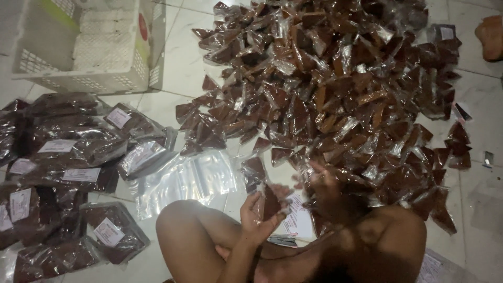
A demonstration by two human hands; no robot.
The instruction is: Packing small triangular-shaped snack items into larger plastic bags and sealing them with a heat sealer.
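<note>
1. Left hand point(257, 217) holds a brown triangular packet point(270, 202), raised above the floor point(178, 63) and just in front of the knees.
2. Right hand point(327, 188) is blurred and dark against the packet pile point(335, 78); can't tell its grip.
3. Empty clear bags point(183, 181) lie flat, edges hard to trace.
4. Filled labelled bags point(68, 173) on the left, cut off by the frame.
5. White crate point(89, 42) top left, cropped.

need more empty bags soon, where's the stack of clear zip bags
In the head view the clear zip bags lie on the tiled floor, left of centre, between the labelled filled bags and the left hand.
</note>
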